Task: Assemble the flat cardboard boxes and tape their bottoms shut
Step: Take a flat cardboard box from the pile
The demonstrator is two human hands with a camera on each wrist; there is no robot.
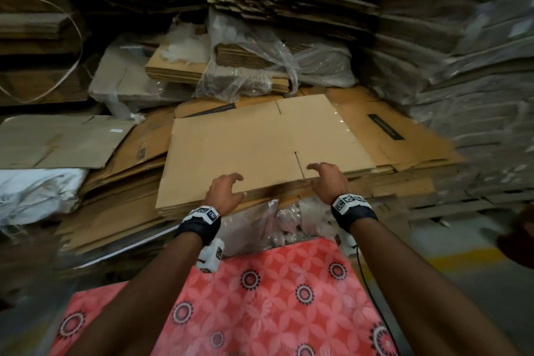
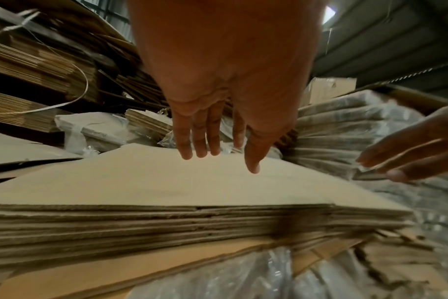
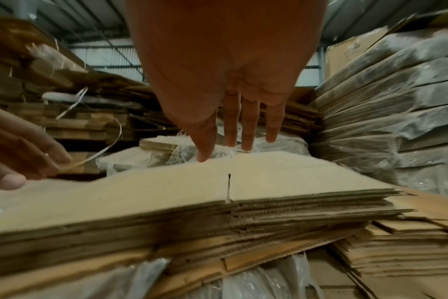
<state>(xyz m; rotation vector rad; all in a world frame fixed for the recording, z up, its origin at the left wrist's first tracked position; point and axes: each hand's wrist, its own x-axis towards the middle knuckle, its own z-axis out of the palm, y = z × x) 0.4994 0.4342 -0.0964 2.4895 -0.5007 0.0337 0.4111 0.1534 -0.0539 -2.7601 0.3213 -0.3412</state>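
Flat, matte corrugated boxes (image 1: 245, 147) lie stacked ahead, edges ragged. Left hand (image 1: 224, 191) and right hand (image 1: 328, 179) hover over the near edge, fingers loosely spread, holding nothing.

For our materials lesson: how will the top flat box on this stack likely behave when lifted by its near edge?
The top flat box is broad and thin, so it would probably sag or flex. It looks light for its size. A slot cuts its near edge, so the flaps there may hinge separately.
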